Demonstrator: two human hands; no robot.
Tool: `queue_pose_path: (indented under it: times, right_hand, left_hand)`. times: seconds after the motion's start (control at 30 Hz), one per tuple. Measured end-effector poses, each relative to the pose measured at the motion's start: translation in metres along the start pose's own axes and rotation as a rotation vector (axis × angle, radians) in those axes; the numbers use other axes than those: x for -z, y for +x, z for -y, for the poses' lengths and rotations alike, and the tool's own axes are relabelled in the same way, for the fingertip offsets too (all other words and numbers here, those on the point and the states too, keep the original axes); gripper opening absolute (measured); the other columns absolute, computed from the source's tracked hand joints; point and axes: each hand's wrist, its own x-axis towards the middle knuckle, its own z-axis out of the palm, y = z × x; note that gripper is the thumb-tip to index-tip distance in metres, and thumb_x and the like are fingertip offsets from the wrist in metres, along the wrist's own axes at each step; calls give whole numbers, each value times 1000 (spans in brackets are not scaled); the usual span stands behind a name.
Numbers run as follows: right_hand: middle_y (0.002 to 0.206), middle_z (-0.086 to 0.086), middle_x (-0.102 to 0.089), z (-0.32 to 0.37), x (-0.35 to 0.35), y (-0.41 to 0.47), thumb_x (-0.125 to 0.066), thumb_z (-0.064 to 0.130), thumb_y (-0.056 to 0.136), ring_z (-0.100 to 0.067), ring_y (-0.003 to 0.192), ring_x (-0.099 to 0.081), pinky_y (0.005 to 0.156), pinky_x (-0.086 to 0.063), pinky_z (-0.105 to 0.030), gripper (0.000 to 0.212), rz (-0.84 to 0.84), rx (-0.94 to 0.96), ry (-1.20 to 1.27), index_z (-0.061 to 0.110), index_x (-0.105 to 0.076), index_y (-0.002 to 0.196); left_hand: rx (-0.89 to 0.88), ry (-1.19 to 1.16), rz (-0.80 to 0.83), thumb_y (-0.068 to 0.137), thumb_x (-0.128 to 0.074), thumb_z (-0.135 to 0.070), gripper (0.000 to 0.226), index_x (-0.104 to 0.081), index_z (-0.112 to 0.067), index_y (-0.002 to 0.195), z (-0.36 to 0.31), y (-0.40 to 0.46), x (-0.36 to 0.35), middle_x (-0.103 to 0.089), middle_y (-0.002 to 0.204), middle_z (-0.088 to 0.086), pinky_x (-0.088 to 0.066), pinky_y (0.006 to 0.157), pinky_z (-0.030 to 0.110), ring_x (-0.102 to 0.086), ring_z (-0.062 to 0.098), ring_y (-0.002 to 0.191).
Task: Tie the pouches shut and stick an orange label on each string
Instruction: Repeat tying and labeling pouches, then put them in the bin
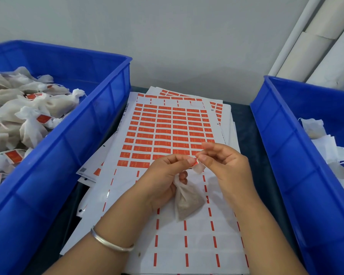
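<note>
One pouch: a small white pouch point(188, 201) hangs in the air between the two hands, above the near part of the label sheets. Its fat bottom points down and looks brownish inside.
Pouch top: the top is bunched tight and goes up into the left hand.
Orange label: a tiny orange label point(195, 161) sits right where the two hands meet, just above the pouch. It is pinched from both sides.
Left hand: the left hand point(167, 175) curls its fingers around the pouch neck, and its thumb and first finger squeeze the label.
Right hand: the right hand point(224, 161) pinches the same label with thumb and first finger. Its other fingers are bent loosely.
Bracelet: a silver bracelet point(109, 242) is on the left wrist.
Label sheets: white label sheets point(167, 128) lie in a pile under the hands. The far part of the top sheet has rows of orange labels. The near part shows only white spots with thin orange strips.
Left bin: a big blue bin point(83, 132) stands on the left. It holds many tied pouches point(32, 116) with orange labels on them.
Right bin: another blue bin point(282, 147) stands on the right. It holds white pouches point(324, 139) with no orange showing.
Wall: a pale wall point(177, 36) is at the far side.
</note>
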Motion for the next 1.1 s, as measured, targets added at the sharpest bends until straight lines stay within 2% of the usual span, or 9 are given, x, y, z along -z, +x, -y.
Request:
queue_pose_path:
  times: [0.07, 0.23, 0.4, 0.5, 0.7, 0.8, 0.97, 1.03, 1.1]
  right_hand:
    - [85, 31, -68, 0, 0, 0, -72, 26, 80, 10, 88, -65, 64, -49, -4, 16, 10, 6, -4, 39, -65, 88]
    - [82, 35, -67, 0, 0, 0, -72, 24, 81, 13, 86, -63, 63, -48, -2, 18, 22, 13, -5, 39, -64, 86]
    - [81, 36, -66, 1, 0, -1, -71, 29, 78, 14, 86, -63, 64, -48, -3, 15, 26, 3, -16, 39, -64, 86]
    - [83, 37, -66, 2, 0, -1, -69, 39, 71, 14, 88, -62, 64, -48, -3, 18, 30, -2, -14, 39, -64, 88]
    - [82, 36, -66, 2, -2, -1, -71, 32, 76, 13, 86, -63, 62, -48, -3, 15, 42, -10, -5, 39, -64, 88]
    - [88, 29, -69, 4, -3, -2, -70, 44, 66, 9, 89, -64, 63, -48, -4, 31, 125, -36, 29, 38, -63, 96]
    - [89, 23, -71, -1, -5, -1, -73, 20, 82, 2, 88, -68, 67, -50, -6, 31, 191, -57, -50, 42, -59, 100]
    - [89, 22, -71, -3, -5, -1, -72, 18, 83, 2, 88, -68, 68, -50, -6, 32, 194, -58, -40, 41, -59, 101]
    - [92, 22, -71, -3, -5, -2, -71, 18, 84, 1, 91, -67, 72, -52, -8, 32, 205, -70, -18, 39, -58, 103]
  left_hand:
    - [-7, 27, -1, 76, -69, -17, 6, -74, -14, 73, 1, 1, 1, -64, 65, 2, -45, 50, 19, -49, 8, 50]
    - [-17, 32, -28, 81, -66, -11, 15, -74, -16, 69, 2, 2, 1, -64, 64, 2, -45, 49, 19, -51, 8, 48]
    - [-17, 34, -61, 79, -68, -12, 7, -73, -13, 75, 2, 2, -1, -65, 65, 2, -44, 50, 20, -52, 8, 49]
    - [-18, 34, -67, 79, -68, -11, 4, -71, -12, 78, 2, 2, -1, -66, 66, 2, -45, 51, 20, -53, 7, 49]
    - [-78, 53, -81, 79, -68, -11, 7, -69, -10, 86, 3, 3, 2, -69, 72, 1, -48, 53, 20, -59, 9, 54]
    - [-125, 81, -95, 80, -67, -15, 8, -72, -15, 87, 5, 5, 4, -71, 76, -1, -48, 54, 20, -59, 8, 55]
    - [-162, 88, -108, 71, -69, -25, 11, -77, -24, 79, 5, 4, 4, -71, 75, -1, -48, 56, 21, -55, 7, 54]
    - [-155, 91, -112, 76, -69, -22, 8, -77, -23, 76, 5, 5, 3, -69, 72, -1, -48, 58, 22, -54, 9, 56]
    - [-144, 92, -109, 84, -65, -17, 17, -76, -21, 72, 5, 6, 3, -67, 71, 1, -48, 60, 24, -53, 13, 62]
